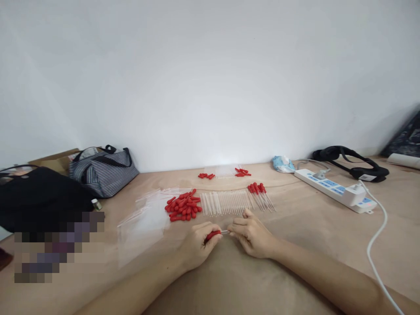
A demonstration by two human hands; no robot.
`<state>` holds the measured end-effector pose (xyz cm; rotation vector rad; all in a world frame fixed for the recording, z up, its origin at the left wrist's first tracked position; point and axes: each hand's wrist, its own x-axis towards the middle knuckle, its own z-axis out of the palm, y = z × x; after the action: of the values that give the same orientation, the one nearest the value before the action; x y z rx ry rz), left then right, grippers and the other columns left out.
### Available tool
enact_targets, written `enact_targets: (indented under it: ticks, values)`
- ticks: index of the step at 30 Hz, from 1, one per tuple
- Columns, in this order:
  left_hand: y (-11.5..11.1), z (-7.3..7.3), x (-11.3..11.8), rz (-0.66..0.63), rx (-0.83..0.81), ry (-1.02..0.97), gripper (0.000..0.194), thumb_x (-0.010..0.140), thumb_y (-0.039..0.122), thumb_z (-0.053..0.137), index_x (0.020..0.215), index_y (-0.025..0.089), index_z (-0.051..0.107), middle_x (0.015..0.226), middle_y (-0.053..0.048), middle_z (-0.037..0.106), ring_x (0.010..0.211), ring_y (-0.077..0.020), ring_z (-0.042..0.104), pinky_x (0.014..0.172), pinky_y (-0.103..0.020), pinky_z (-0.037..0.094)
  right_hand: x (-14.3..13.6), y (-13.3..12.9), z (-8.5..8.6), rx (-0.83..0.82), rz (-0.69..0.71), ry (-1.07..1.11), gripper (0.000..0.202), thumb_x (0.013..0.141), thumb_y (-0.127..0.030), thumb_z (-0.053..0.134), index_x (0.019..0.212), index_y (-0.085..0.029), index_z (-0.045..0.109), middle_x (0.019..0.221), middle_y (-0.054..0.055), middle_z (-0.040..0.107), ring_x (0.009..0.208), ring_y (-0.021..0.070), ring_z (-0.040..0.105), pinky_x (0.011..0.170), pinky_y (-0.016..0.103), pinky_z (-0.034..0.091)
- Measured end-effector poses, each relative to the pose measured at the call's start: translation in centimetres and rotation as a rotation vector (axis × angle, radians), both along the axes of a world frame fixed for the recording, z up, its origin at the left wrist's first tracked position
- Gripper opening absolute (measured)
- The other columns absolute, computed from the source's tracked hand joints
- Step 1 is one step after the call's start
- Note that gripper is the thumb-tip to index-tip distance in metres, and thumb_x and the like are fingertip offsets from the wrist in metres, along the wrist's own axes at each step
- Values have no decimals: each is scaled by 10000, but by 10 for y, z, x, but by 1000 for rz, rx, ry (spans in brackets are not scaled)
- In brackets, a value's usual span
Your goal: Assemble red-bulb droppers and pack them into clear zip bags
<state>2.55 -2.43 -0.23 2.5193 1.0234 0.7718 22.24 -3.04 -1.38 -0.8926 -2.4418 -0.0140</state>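
Note:
My left hand [196, 246] is closed around a red rubber dropper bulb [213, 235]. From the bulb's right end a thin clear dropper tube [225, 232] runs across to my right hand [251, 235], whose fingers pinch it. Just beyond my left hand lies a heap of loose red bulbs [183, 206]. Clear tubes [226, 202] lie side by side in a row to the right of that heap. At the row's right end, several droppers [261, 197] have red bulbs on their far ends.
Clear plastic bags [151, 218] lie left of the heap. Farther back are more red bulbs [243, 172] and tubes [225, 170]. A white power strip [331, 188] with a cable [377, 245], a black headset [351, 164] and a blue mask [282, 164] lie right. A striped bag [105, 173] stands left.

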Motion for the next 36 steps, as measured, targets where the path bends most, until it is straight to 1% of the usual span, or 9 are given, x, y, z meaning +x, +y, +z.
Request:
enact_targets:
  ticks: [7,11,14,17,20,25,31,34,36]
  values:
    - [-2,1,1,-39,-23,-2,195,815,254,416,763,174,585,643,-18,572,601,-140,517,578,-229,396,-6,0,-4,-76,40,27,221,840,-138,334,815,-167,552,716,24,576,638,114,488,665,271,247]
    - [1,3,1,-24,-60,6,195,807,237,433,766,178,614,653,-14,598,605,-138,529,583,-226,402,-5,2,-1,-92,26,5,229,852,-157,331,838,-170,560,720,19,576,647,113,485,668,272,247]
    - [5,4,-2,-3,-92,-3,182,790,229,468,792,194,646,666,-4,627,601,-135,549,590,-223,412,-3,5,4,-51,-8,-42,215,854,-201,363,856,-183,577,732,20,578,656,121,465,650,280,231]
    - [8,3,-5,-11,-132,-47,180,773,207,496,817,204,670,670,-1,656,580,-131,572,587,-221,427,-1,6,7,37,-41,-86,190,835,-258,419,810,-201,598,710,22,572,684,142,434,634,299,202]
    - [9,-1,-7,-8,-178,-102,180,760,195,515,830,189,681,676,-10,677,566,-132,591,574,-218,442,1,6,7,85,-59,-96,176,822,-261,443,779,-211,607,686,19,569,684,146,408,625,311,182]
    - [9,-5,-7,36,-240,-126,147,728,187,551,774,189,691,692,-6,694,592,-143,612,588,-224,460,3,5,5,88,-73,-99,183,823,-258,442,762,-215,610,650,10,557,682,144,394,638,319,176]
    - [11,-6,-8,67,-250,-87,158,722,230,583,849,202,672,813,-4,689,716,-152,614,661,-236,458,1,2,8,17,-78,-159,179,820,-262,446,799,-215,618,722,18,576,713,143,426,642,311,190]
    - [12,-8,-10,137,-211,-118,320,664,229,642,981,199,611,821,-6,654,691,-141,583,641,-238,460,4,4,11,-48,-91,-173,184,813,-235,442,802,-216,625,738,18,584,709,136,460,665,303,220]
    - [14,-10,-11,172,-186,-173,437,645,206,648,1070,200,545,826,-4,608,633,-120,548,594,-229,462,11,12,12,-85,-199,-100,195,805,-211,434,841,-215,626,747,22,597,724,142,491,696,298,249]
